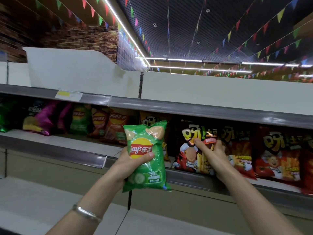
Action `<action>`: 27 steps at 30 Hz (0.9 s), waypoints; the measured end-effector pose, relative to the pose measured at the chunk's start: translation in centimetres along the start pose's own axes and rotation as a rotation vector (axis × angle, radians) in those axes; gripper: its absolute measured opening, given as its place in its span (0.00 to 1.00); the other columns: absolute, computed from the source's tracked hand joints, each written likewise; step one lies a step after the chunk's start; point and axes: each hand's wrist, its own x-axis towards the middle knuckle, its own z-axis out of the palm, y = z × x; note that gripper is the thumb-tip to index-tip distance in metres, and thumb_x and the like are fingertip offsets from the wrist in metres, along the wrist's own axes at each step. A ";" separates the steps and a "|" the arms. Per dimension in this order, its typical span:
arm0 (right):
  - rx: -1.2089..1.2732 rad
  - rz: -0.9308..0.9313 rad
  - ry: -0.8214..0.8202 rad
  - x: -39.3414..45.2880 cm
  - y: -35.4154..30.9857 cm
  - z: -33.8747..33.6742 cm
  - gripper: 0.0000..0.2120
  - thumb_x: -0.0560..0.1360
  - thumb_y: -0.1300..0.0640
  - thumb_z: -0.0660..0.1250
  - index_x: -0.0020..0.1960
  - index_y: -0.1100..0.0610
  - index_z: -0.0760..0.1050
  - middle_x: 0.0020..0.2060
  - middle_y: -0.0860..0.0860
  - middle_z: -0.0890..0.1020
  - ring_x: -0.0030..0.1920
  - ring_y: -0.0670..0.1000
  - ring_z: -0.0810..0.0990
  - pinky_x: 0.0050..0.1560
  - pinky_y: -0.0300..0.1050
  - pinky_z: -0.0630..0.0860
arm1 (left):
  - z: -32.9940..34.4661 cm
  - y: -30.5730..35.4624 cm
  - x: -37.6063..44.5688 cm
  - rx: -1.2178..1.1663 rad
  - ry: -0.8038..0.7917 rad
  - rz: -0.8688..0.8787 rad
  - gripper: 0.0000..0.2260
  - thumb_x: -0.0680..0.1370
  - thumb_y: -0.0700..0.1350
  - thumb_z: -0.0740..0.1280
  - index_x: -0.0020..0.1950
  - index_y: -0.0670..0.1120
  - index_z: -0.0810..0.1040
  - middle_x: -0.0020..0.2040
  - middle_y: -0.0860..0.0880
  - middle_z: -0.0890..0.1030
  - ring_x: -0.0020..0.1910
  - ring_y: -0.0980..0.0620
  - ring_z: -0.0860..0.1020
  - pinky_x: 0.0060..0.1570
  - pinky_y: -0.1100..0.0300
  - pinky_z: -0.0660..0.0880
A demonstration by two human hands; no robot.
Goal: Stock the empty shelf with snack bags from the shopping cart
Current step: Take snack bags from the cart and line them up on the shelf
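Head view: the left hand (131,164) has its grip closed around a green Lay's bag (146,155), held upright in front of the middle shelf (94,147). The right hand (210,152) pinches a black fries bag (194,146) standing on that shelf.

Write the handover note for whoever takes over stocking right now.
Left hand: shut on a green Lay's bag, held in front of the middle shelf.
Right hand: fingers gripping a dark red bag that stands on that shelf.
Done: the middle shelf holds a row of bags along its length.
Left: seat the dark red bag, shelve the green one. The top shelf and bottom shelf show no bags. The cart is out of view.
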 end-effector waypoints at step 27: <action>-0.040 -0.409 0.318 -6.8 -0.8 1.6 0.54 0.59 0.27 0.61 0.78 0.53 0.56 0.71 0.53 0.58 0.71 0.56 0.61 0.68 0.49 0.60 | -0.3 -3.6 -2.2 -0.022 -0.017 -0.069 0.46 0.51 0.55 0.85 0.65 0.50 0.70 0.55 0.47 0.84 0.51 0.48 0.84 0.55 0.49 0.81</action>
